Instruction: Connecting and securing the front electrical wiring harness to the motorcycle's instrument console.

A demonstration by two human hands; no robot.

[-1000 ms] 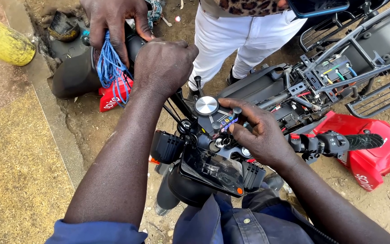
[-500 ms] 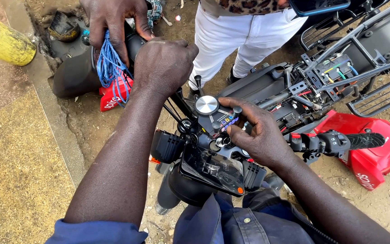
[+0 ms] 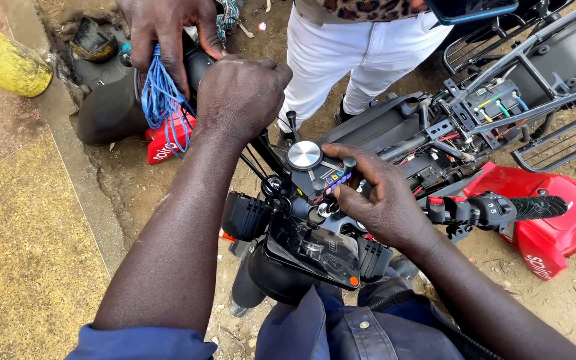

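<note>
— See the left hand [image 3: 241, 90]?
— Yes. Closed in a fist, up past the handlebar middle, knuckles up. Cannot tell what sits inside the fist. Thin black cables [image 3: 256, 160] running down from under it.
— And the right hand [image 3: 378, 197]?
— Down on the middle of the motorbike handlebar. Fingers bent and close together, pinching a small plug with coloured wires [image 3: 335, 179]. Thumb low, near little round metal bits.
— Where is that plug?
— Just beside the shiny round cap [image 3: 305, 155], right above the dark dashboard screen [image 3: 311, 250].
— Anything to the right?
— Black handlebar grip [image 3: 535, 207] sticking out, with a switch block next to it. Red plastic cover [image 3: 555, 230] lying on the dirt under it.
— Somebody else there?
— Yes. Another person's hand [image 3: 168, 33] at the top, holding a bunch of blue wires [image 3: 161, 100]. Legs in white trousers [image 3: 341, 57] standing close by.
— And far left?
— Yellow post [image 3: 5, 60] by the paved edge.
— Behind the bars?
— Bare bike frame [image 3: 501, 100] with more coloured wires showing.
</note>
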